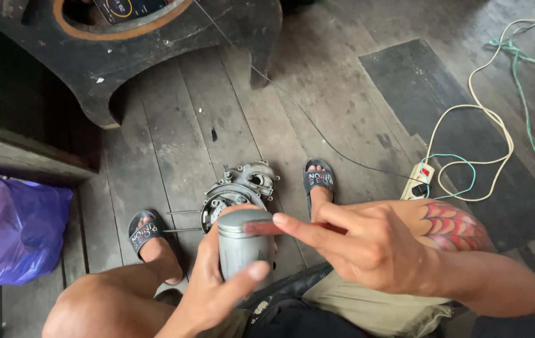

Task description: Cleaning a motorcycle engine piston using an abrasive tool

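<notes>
Left hand point(217, 281) wrapped rnd grey cylinder point(242, 244), right hand point(361, 244) pinching red tool point(264, 228) on its top.

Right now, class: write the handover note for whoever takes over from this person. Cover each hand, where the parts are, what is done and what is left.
Left hand: wrapped around a grey metal cylinder, held upright above the lap.
Right hand: pinching a thin red tool laid across the cylinder's top rim.
Engine casing: on the plank floor between the sandalled feet, two rods sticking out to its left.
Done: cylinder is off the casing and in hand.
Left: work at the rim looks unfinished; the cylinder is not on the casing.
</notes>
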